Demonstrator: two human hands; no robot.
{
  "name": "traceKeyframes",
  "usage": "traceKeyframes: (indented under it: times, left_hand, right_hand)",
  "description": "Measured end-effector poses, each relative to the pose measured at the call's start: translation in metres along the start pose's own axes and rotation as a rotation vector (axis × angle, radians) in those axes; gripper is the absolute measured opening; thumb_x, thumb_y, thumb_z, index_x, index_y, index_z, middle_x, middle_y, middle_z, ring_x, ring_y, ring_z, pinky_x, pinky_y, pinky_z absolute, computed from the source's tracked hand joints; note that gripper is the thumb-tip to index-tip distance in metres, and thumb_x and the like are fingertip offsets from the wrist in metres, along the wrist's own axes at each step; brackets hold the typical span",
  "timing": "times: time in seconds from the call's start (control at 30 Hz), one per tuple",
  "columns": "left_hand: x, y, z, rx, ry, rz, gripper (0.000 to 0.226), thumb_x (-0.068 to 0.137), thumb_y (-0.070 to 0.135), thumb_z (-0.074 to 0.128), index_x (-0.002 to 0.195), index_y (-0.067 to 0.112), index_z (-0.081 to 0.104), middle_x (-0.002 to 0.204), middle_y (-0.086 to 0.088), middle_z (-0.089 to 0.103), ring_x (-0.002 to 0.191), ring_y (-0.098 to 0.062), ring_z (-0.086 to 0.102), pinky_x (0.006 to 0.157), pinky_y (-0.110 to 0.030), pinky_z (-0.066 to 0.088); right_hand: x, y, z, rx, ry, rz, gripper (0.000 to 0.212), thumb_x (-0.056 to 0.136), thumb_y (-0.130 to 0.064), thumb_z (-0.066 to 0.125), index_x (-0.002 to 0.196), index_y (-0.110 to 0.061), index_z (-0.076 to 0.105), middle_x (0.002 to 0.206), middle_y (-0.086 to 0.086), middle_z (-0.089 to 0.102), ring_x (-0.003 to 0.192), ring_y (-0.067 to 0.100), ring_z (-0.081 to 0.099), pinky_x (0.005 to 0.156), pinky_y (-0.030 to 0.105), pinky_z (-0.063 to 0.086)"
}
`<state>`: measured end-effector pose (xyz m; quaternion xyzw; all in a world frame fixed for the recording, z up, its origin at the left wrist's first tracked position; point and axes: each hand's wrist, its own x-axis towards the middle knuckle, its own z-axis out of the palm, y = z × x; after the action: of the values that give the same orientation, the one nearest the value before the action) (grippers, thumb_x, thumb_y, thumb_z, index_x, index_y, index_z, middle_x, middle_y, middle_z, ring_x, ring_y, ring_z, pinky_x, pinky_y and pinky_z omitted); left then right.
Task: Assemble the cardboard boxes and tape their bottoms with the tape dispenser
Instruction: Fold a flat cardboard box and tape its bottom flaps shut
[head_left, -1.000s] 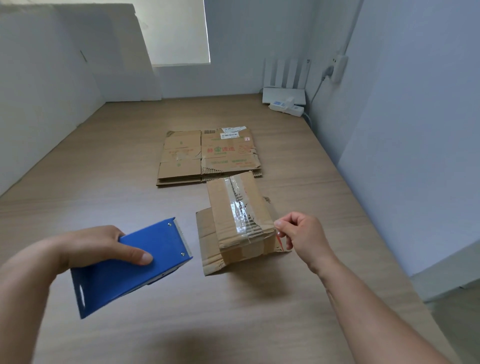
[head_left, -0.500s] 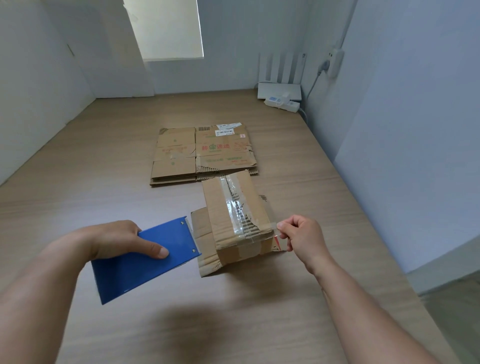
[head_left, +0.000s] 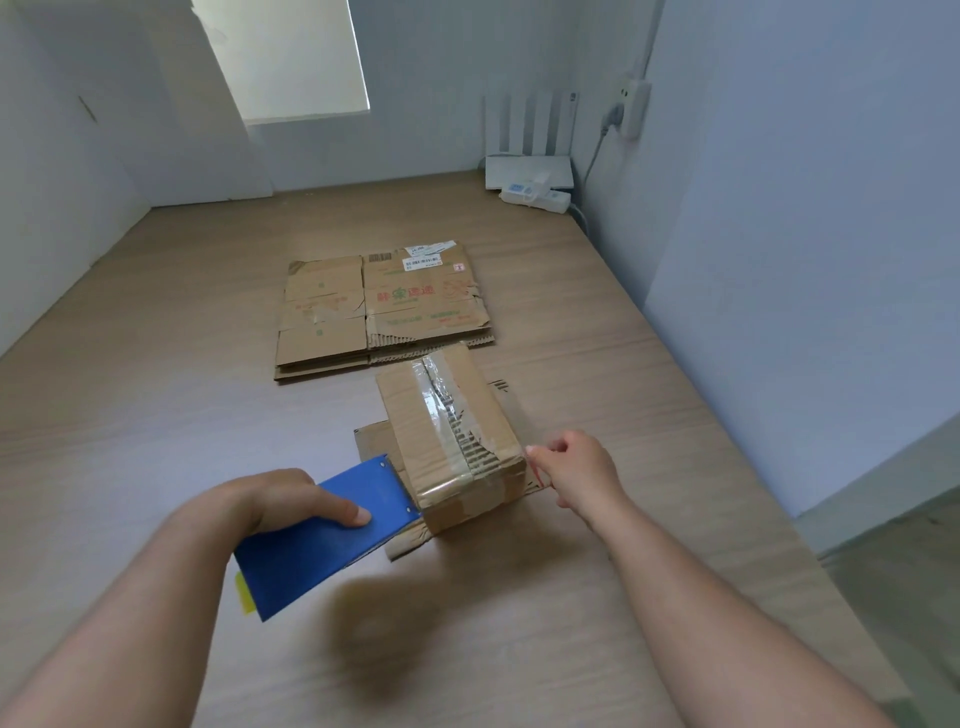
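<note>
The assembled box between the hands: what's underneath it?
Flat cardboard pokes out from under the box on its left and near sides. Whether it is the box's own flaps or a loose sheet is hidden.

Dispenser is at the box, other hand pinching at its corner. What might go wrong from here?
1. Neither hand presses the box down; the left hand pulling the tape dispenser may slide or tip it.
2. The right hand only pinches the tape end, which may slip.
3. Torn corrugation along the top seam may hold tape poorly.
</note>
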<state>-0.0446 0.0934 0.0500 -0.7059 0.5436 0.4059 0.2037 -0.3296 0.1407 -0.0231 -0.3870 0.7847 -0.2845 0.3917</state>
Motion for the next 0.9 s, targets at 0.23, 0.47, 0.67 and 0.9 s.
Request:
traceKeyframes:
  times: [0.23, 0.47, 0.67, 0.9]
  left_hand:
    - [0.002, 0.003, -0.001, 0.074, 0.016, 0.002, 0.054, 0.066, 0.061, 0.075, 0.096, 0.020, 0.055, 0.099, -0.001, 0.061, 0.090, -0.018, 0.060, 0.075, -0.031, 0.043]
    - [-0.003, 0.005, 0.000, 0.016, 0.036, -0.016, 0.054, 0.063, 0.060, 0.077, 0.094, 0.020, 0.059, 0.096, -0.003, 0.062, 0.087, -0.020, 0.061, 0.074, -0.032, 0.044]
    - [-0.004, 0.010, 0.020, 0.403, 0.408, -0.021, 0.026, 0.081, 0.044, 0.062, 0.095, 0.021, 0.060, 0.084, 0.004, 0.057, 0.080, -0.016, 0.057, 0.070, -0.027, 0.043]
    - [0.012, -0.048, 0.043, 0.391, 0.488, -0.041, 0.030, 0.089, 0.041, 0.045, 0.107, 0.019, 0.054, 0.085, 0.005, 0.056, 0.081, -0.017, 0.057, 0.066, -0.026, 0.041]
  right_hand:
    - [-0.027, -0.012, 0.017, -0.269, 0.239, -0.270, 0.029, 0.093, -0.042, 0.052, 0.076, -0.019, 0.053, 0.083, -0.003, 0.055, 0.083, 0.019, 0.052, 0.064, 0.029, 0.034]
    - [-0.015, -0.012, 0.030, 0.075, 0.207, -0.201, 0.029, 0.090, -0.027, 0.061, 0.066, -0.016, 0.049, 0.066, -0.004, 0.053, 0.066, 0.016, 0.048, 0.053, 0.019, 0.032]
    - [-0.010, -0.019, 0.030, 0.076, 0.197, -0.208, 0.028, 0.090, -0.022, 0.061, 0.067, -0.011, 0.050, 0.062, -0.004, 0.050, 0.060, 0.014, 0.044, 0.054, 0.021, 0.031]
    - [-0.009, -0.022, 0.028, 0.072, 0.174, -0.167, 0.024, 0.088, -0.026, 0.063, 0.073, -0.008, 0.055, 0.065, 0.000, 0.053, 0.064, 0.018, 0.046, 0.055, 0.026, 0.033]
